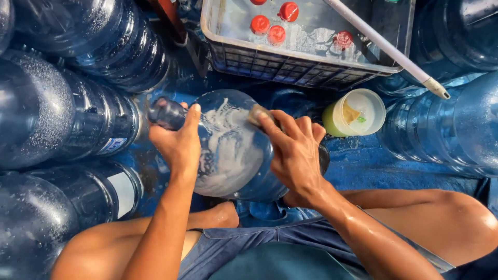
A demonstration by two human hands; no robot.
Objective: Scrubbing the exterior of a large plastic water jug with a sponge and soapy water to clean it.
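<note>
A large blue water jug [233, 150] lies on its side in front of me, smeared with white soap foam. My left hand [179, 142] grips its neck at the left. A scrub sponge [258, 115] is pressed against the jug's upper side by my right hand [295, 153], fingers curled around it. My bare knees frame the jug below.
Several big blue jugs lie stacked at the left [62, 119] and right [451, 124]. A grey crate [290, 65] of water holds red caps [267, 28]; a white pipe [394, 52] crosses it. A tub of green soap [355, 111] stands on the blue tarp [384, 171].
</note>
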